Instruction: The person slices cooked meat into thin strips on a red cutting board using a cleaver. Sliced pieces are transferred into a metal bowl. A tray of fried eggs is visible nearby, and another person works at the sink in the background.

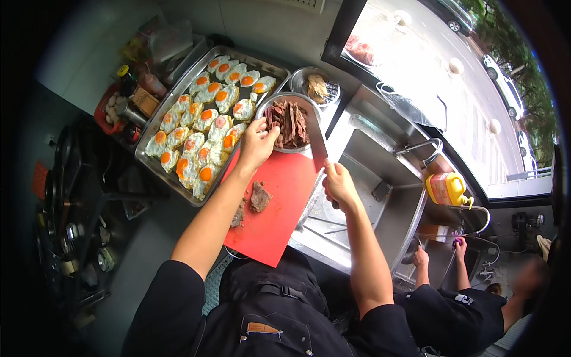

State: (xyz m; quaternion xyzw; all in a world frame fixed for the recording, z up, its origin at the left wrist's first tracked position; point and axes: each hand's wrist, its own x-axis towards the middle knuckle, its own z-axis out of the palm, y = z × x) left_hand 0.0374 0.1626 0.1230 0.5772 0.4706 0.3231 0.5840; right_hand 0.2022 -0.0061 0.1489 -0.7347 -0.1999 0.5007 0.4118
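In my right hand (337,183) is a kitchen cleaver (317,143), gripped by its dark handle. Its broad blade points up along the right side of a round metal bowl (264,103) of sliced cooked meat strips (290,125). My left hand (258,145) is at the bowl's near left side, fingers apart beside the strips; whether the fingertips touch the meat is unclear. Below both hands lies a red cutting board (263,236). It carries a chunk of cooked meat (260,197) and another piece (238,214), partly covered by my left forearm.
A steel tray (149,167) of fried eggs sits left of the board. Behind the bowl is a smaller bowl (328,103) with food in it. A steel sink (352,183) with a faucet (419,149) lies right. Farther right, a co-worker (455,308) works at another basin. A yellow jug (446,188) stands there.
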